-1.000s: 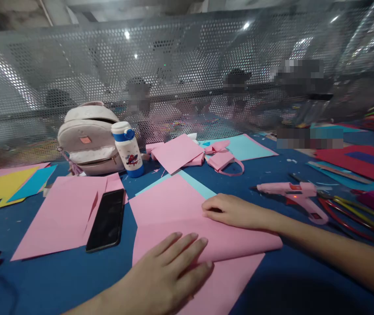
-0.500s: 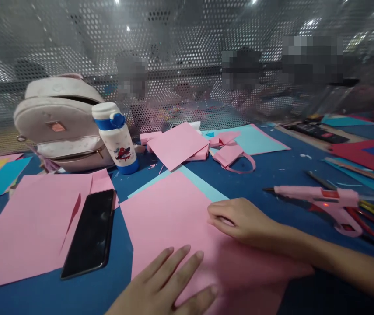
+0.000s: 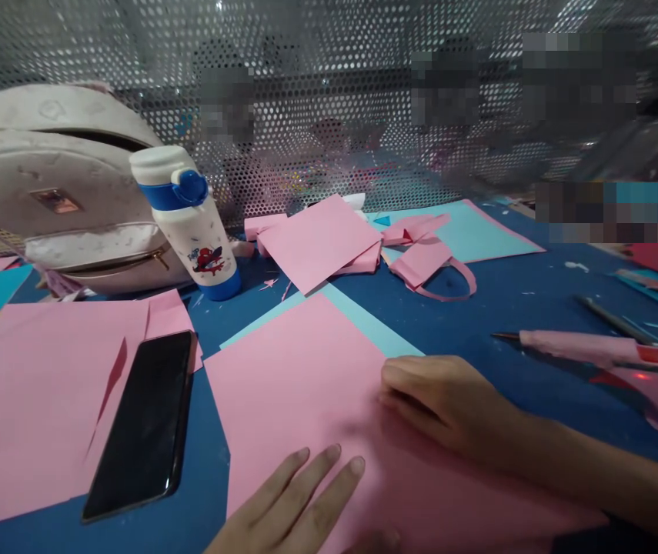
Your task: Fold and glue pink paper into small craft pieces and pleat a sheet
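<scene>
A large pink paper sheet (image 3: 299,377) lies on the blue table in front of me, folded over at its near part. My left hand (image 3: 299,504) rests flat on the sheet's lower middle, fingers stretched out and slightly apart. My right hand (image 3: 444,400) presses on the sheet's right edge with its fingers curled under; nothing shows inside them. A light blue sheet (image 3: 363,323) peeks out from under the pink one.
A black phone (image 3: 141,423) lies on another pink sheet (image 3: 34,392) at the left. Behind stand a white-and-blue bottle (image 3: 187,223) and a pale backpack (image 3: 57,185). A pink glue gun (image 3: 611,358) lies at the right. Folded pink pieces (image 3: 415,258) sit before a perforated metal screen (image 3: 329,92).
The view has dipped and moved closer to the table. The lifted flap of the pink sheet now lies flatter. My right hand slid slightly right along the edge; my left hand sits lower in view.
</scene>
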The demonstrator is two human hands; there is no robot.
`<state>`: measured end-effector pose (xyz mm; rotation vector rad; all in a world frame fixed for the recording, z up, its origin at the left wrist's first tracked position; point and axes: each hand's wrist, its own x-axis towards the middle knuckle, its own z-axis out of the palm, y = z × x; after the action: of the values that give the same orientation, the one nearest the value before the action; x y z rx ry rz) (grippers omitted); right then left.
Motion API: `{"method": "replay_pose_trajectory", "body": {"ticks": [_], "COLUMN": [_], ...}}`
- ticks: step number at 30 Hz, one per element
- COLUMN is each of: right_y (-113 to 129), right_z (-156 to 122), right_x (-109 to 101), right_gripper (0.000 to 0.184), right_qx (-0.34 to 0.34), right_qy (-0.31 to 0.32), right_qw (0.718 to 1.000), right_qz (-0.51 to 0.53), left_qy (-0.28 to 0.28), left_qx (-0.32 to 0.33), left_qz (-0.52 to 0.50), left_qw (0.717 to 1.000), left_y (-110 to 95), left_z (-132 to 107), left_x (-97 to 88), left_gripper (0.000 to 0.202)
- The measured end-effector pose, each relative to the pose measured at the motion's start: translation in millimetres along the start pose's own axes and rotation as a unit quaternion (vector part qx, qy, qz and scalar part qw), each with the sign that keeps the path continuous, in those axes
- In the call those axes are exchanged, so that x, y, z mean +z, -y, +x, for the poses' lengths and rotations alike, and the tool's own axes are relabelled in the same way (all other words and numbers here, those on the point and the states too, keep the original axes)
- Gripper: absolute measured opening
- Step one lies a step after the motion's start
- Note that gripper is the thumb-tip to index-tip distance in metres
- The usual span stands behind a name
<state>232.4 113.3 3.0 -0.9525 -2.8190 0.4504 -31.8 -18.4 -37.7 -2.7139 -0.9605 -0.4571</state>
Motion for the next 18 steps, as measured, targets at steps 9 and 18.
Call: {"method": "replay_pose_trajectory", "body": {"ticks": [9, 18], "right_y": [1.3, 3.1], "right_z": [3.1, 4.6], "right_x": [-2.7, -7.1], "right_gripper": [0.024, 0.023], "right_qx": [0.005, 0.011], "right_qy": [0.022, 0.033], "right_qw": [1.0, 0.999], "right_qz": [0.013, 0.028], "left_qy": [0.009, 0.006], "left_qx": [0.007, -0.016], "left_qz": [0.036, 0.02], "left_qw": [0.999, 1.0], "left_y": [-0.8, -2.0], "left_z": [-0.5, 1.0], "left_x": [1.9, 1.3], "left_gripper": [0.042, 0.042]}}
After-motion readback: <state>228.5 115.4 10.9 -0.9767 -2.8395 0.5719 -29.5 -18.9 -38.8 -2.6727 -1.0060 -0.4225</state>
